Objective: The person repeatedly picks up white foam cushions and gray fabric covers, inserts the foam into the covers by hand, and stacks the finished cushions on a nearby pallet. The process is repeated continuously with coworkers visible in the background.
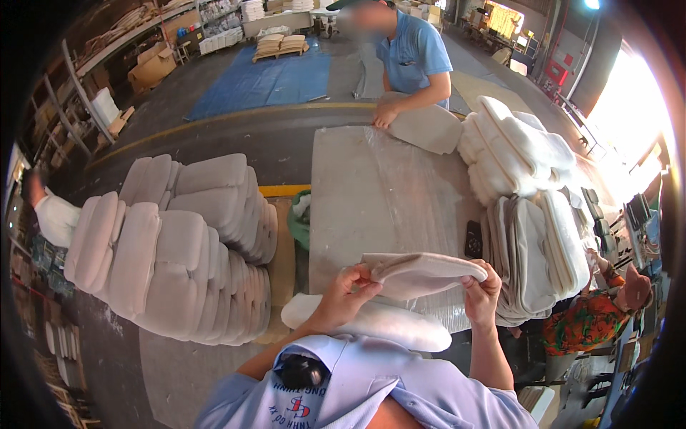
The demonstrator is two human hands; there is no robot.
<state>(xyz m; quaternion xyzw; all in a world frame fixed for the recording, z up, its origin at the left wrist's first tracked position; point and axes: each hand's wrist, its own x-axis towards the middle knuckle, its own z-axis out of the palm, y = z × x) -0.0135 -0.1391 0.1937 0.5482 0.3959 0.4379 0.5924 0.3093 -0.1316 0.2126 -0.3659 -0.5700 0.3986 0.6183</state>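
Observation:
A beige fabric cushion cover (429,277) is held up between my two hands, above the near edge of the table (371,193). My left hand (350,292) pinches its left end between thumb and fingers. At the other end, my right hand (483,287) grips the cover's edge with the thumb on the near side. Just below, between the cover and my body, lies a long white cushion pad (393,329), partly hidden by my left hand and forearm. Plastic film covers part of the tabletop.
Finished-looking cushions (179,250) stand in tall stacks at the left. Folded covers (525,250), fluffy white pads (511,143) and a dark phone (473,239) line the table's right side. Across it, a co-worker (418,57) handles a flat cover (421,129). Another person (593,318) is at the right.

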